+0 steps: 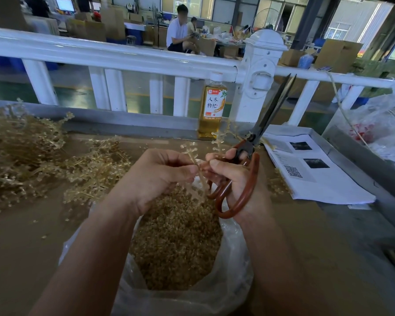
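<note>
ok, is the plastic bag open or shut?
Open. The plastic bag has its mouth spread wide below the left hand pinching a sprig and the right hand gripping scissors; golden pieces show inside.

Translucent sprig (pixel 191 152); red-handled scissors (pixel 251 141), blades up

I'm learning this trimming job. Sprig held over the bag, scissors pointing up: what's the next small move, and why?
Probably free the right hand from the sprig, leaving it in the left hand, and tip the scissors down to it. Both pinch it above the open bag of cut bits, but the blades point up and away, nearly closed.
</note>
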Demonstrator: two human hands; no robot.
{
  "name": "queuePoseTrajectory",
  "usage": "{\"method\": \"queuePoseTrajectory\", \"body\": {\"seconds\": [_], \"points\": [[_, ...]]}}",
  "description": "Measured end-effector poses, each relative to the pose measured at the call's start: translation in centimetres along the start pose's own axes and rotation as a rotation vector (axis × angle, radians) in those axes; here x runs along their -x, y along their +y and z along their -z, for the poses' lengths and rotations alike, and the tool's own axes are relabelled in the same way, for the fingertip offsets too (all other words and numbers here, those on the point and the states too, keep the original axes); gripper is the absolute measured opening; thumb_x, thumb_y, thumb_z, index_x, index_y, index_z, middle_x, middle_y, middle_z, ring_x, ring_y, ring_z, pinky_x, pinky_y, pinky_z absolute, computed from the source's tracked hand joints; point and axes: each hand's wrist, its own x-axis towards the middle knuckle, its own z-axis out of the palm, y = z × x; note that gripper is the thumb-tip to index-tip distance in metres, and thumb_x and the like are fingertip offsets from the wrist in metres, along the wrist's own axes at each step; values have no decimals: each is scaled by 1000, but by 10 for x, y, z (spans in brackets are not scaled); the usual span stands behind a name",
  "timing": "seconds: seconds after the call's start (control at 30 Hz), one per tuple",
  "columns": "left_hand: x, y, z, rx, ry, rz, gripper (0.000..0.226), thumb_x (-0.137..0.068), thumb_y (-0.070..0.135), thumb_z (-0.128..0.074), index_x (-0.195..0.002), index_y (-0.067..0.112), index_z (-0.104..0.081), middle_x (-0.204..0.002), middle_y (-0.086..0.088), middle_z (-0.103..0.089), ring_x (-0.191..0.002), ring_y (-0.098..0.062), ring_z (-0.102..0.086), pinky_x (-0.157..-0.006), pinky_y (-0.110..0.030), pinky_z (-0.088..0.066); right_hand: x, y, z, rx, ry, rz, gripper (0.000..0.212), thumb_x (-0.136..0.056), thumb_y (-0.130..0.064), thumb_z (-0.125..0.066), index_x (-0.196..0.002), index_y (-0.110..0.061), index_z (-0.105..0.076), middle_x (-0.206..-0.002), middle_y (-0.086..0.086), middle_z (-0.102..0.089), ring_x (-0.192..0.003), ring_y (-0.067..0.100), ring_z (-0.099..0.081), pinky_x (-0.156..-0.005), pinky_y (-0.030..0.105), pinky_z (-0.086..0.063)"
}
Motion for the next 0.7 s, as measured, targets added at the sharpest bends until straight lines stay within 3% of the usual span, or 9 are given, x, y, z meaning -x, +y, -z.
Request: {"method": "queuePoseTrajectory", "body": {"seconds": [0.23,0.33,0.5,0.57,0.67,0.7], "points": [[-1,-1,0,5,-46,-8,8,-74,0,-65,-72,7,-67,-61,-3,-62,-45,-3,-48,-42,-14,-38,-2,-3,4,-26,-6,-50,22,-84,9,-54,-76,-11,-49,-64,6,-70,-57,16,-68,-52,22,-54],[0,2,0,58,-89,-18,2,-66,9,-67,-67,10,-67,-59,-2,-64,-43,-4,-47,-40,-14,-35,-1,-4,4,68,7,-30,22,-83,6,-58,-75,-13,-49,-63,3,-70,-53,11,-65,-49,19,-51],[1,3,-5,152,-19,-74,5,-58,13,-66,-63,13,-64,-52,5,-57,-42,-3,-43,-41,-14,-27,1,2,-2,233,82,-70,21,-83,-11,-65,-69,-12,-50,-47,-7,-56,-38,6,-51,-42,21,-43],[2,4,-7,157,3,-95,11,-58,11,-65,-67,8,-60,-65,4,-61,-41,-2,-43,-39,-12,-26,1,4,-6,273,98,-152,19,-85,-11,-65,-72,-10,-50,-45,-7,-56,-35,5,-50,-42,22,-42],[4,7,-12,149,4,-144,6,-64,2,-64,-65,4,-58,-106,4,-64,-40,1,-45,-38,-10,-30,2,6,-11,211,118,-205,18,-84,-5,-66,-78,-6,-49,-39,-6,-52,-33,6,-48,-38,17,-42],[4,7,-13,137,-5,-160,9,-69,-4,-62,-65,2,-57,-108,6,-64,-41,2,-48,-38,-9,-32,1,7,-10,211,136,-191,19,-82,-3,-67,-79,-6,-48,-42,-5,-53,-35,7,-49,-39,18,-43]]}}
